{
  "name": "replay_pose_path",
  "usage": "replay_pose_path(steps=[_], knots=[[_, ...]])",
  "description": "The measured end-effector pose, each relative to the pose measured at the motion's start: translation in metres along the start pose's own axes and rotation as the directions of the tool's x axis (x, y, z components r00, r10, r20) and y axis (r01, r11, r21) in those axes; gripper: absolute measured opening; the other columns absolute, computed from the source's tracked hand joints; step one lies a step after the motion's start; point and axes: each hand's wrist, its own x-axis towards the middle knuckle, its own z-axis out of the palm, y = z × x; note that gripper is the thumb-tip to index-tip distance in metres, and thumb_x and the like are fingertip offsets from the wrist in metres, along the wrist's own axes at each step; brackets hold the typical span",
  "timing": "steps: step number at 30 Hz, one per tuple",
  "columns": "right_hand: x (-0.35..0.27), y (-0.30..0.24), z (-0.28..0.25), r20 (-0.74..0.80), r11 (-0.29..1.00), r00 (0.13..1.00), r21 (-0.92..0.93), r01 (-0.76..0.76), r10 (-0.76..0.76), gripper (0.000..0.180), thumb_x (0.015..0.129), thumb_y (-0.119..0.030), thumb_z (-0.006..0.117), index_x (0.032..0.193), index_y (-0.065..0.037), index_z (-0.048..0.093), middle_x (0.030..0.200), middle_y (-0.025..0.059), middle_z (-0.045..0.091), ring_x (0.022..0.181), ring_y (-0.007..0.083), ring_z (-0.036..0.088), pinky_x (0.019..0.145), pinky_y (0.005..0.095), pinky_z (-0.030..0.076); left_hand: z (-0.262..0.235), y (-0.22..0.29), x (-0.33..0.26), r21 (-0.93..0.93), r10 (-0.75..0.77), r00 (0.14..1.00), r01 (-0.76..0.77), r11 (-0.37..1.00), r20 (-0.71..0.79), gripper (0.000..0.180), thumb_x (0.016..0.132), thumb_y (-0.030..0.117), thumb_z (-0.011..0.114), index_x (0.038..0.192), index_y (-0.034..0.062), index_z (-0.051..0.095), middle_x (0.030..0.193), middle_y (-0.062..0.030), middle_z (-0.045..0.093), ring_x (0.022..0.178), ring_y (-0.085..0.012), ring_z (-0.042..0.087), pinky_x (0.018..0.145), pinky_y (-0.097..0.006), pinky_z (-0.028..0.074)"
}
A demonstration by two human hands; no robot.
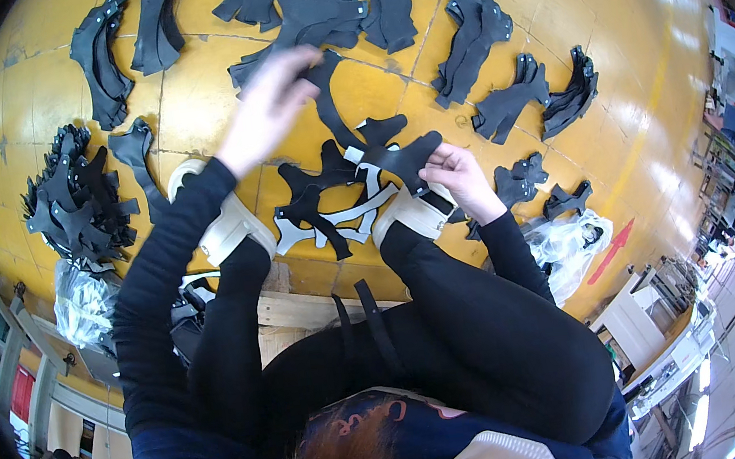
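Though blurred, left hand (273, 95), grip unclear, beside black strip (332, 102); right hand (461, 178), grip pinched on black panel (411, 159).

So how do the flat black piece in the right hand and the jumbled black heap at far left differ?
The flat black piece is pinched in the right hand; no hand touches the jumbled black heap. The piece shows a broad face, the heap many overlapping edges. Both are black.

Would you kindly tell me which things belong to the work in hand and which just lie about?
In the work, apparently:
flat black cutout in the right hand
flat white curved strips
stacked curved black cutouts

Just lying about, seemingly:
crumpled clear plastic bags
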Motion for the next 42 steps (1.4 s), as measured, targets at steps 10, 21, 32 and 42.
replay_pose_path(steps=[10, 21, 32, 42], knots=[[0.0, -0.027, 0.009, -0.139, 1.0, 0.99, 0.001, 0.008, -0.007, 0.029, 0.087, 0.001, 0.061, 0.116, 0.004, 0.06, 0.1, 0.0047, 0.066, 0.09, 0.009, 0.062, 0.083, 0.0219, 0.048, 0.091, 0.02, -0.02, -0.351, -0.213, 0.871, 0.387, 0.853, 0.443, 0.027, 0.092, 0.023, 0.063, 0.105, -0.0005, 0.066, 0.095, -0.0115, 0.067, 0.089, -0.0215, 0.063, 0.078, -0.031, 0.048], [0.008, 0.013, -0.003, -0.337, 0.991, 0.941, -0.128, -0.023, -0.022, 0.024, 0.092, -0.008, 0.058, 0.115, 0.0, 0.061, 0.099, 0.0063, 0.069, 0.089, 0.0106, 0.063, 0.081, 0.0232, 0.047, 0.024, -0.024, 0.024, -0.22, -0.337, 0.922, 0.294, 0.93, -0.19, 0.023, 0.091, 0.018, 0.063, 0.107, 0.0021, 0.067, 0.088, -0.0068, 0.069, 0.076, -0.0096, 0.059, 0.071, -0.026, 0.048], [0.014, 0.026, 0.007, -0.183, 0.873, 0.968, -0.484, 0.063, -0.171, 0.023, 0.091, -0.007, 0.058, 0.112, 0.001, 0.062, 0.097, 0.0062, 0.068, 0.088, 0.0113, 0.064, 0.082, 0.0233, 0.048, 0.041, -0.028, 0.012, 0.414, 0.113, 0.947, 0.023, 0.91, -0.302, 0.023, 0.083, 0.01, 0.062, 0.106, 0.0087, 0.063, 0.108, -0.0079, 0.061, 0.1, -0.0294, 0.057, 0.092, -0.043, 0.042], [0.054, 0.01, 0.011, 0.148, 0.357, 0.878, -0.873, 0.332, -0.454, 0.038, 0.081, -0.003, 0.061, 0.118, -0.007, 0.057, 0.118, 0.013, 0.056, 0.109, 0.0323, 0.055, 0.094, 0.0372, 0.045, 0.11, -0.02, -0.032, 0.422, -0.249, 0.966, 0.254, 0.87, -0.068, 0.043, 0.078, 0.007, 0.067, 0.119, 0.0084, 0.055, 0.102, -0.0124, 0.05, 0.098, -0.0307, 0.053, 0.084, -0.041, 0.045]])
